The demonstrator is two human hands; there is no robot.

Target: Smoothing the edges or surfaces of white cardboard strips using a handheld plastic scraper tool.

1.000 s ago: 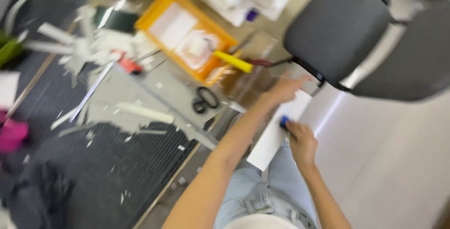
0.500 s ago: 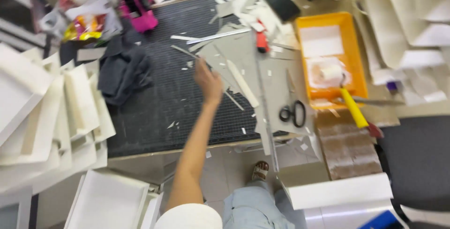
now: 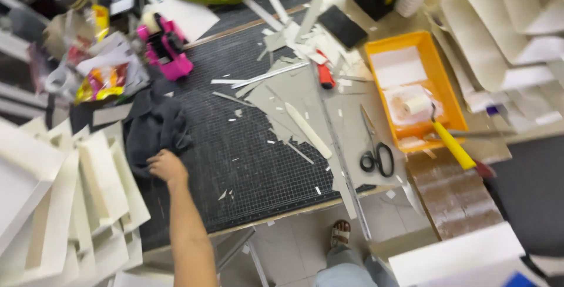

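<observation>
The left hand (image 3: 166, 166) reaches out over the dark gridded cutting mat (image 3: 252, 158), its fingers curled onto the edge of a crumpled dark grey cloth (image 3: 154, 127) that lies at the mat's left end — whether it has the cloth gripped or only touches it, I cannot tell; the right hand is out of view. Just left of the cloth stands a stack of white card trays (image 3: 64, 193); beyond it on the tabletop, a pink tape dispenser (image 3: 169, 52). Across the mat lie pale offcuts and a long metal ruler (image 3: 343, 158); near the ruler, black-handled scissors (image 3: 376, 152); further right, an orange paint tray (image 3: 440, 81) holding a small roller with a yellow handle (image 3: 452, 146).
</observation>
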